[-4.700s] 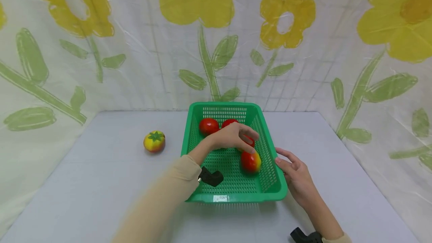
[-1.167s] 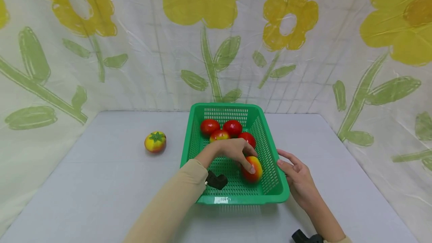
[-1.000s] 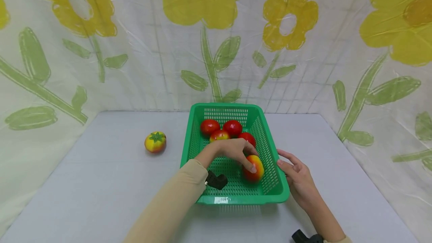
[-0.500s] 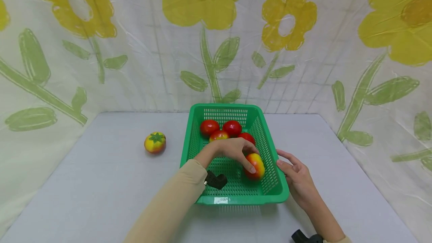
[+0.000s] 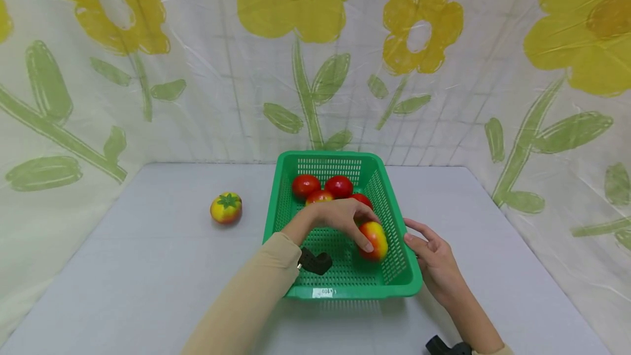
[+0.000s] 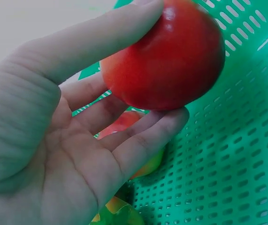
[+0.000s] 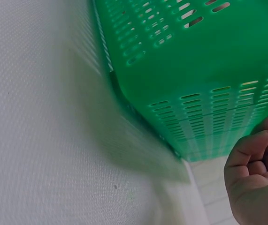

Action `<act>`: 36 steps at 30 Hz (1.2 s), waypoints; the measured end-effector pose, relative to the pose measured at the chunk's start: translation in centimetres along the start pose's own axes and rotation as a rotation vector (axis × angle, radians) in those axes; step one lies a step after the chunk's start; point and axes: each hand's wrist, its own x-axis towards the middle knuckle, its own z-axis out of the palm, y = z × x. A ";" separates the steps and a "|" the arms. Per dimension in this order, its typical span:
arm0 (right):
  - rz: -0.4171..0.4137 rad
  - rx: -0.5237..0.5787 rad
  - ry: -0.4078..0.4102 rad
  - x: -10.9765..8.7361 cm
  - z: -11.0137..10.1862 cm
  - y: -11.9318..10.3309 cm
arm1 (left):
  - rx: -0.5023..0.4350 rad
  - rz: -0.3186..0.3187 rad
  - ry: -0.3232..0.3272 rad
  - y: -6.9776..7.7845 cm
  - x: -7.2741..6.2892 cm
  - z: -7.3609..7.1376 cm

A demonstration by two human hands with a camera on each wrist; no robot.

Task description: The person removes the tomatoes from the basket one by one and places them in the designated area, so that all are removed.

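Note:
Inside the green plastic basket (image 5: 350, 291), my left hand (image 5: 340, 218) holds a red-and-yellow tomato (image 5: 377, 243) near the right wall. In the left wrist view the thumb lies over the glossy tomato (image 6: 176, 56) and the fingers support it from the other side. My right hand (image 5: 435, 259) grips the right rim of the basket, thumb near the top edge; its fingertips are partly hidden. Several more tomatoes sit toward the back, among them a dark red tomato (image 5: 306, 186) and another red tomato (image 5: 339, 185).
A yellow-and-red tomato (image 5: 226, 209) with a green calyx rests on the white table (image 5: 148, 256), left of the basket. A white curtain (image 5: 207, 97) painted with yellow flowers hangs behind. Each wrist carries a black camera (image 5: 316, 263).
Over the last second the tomato in my left hand has tilted and shifted slightly up and right. Earlier, that hand hovered farther back above it. The right hand stays at the rim.

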 end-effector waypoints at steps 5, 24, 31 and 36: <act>0.001 0.005 0.000 -0.1 0.0 -0.1 | 0.002 0.008 0.000 0.3 -0.1 0.0; -0.002 0.010 0.013 -0.1 0.2 -0.2 | 0.055 -0.065 0.081 2.6 -2.0 -1.5; -0.001 0.001 0.020 -0.1 0.1 -0.3 | 0.087 -0.032 0.116 3.9 -3.3 -1.4; 0.000 0.008 0.024 -0.1 0.1 -0.2 | 0.095 0.002 0.137 4.0 -4.3 -1.6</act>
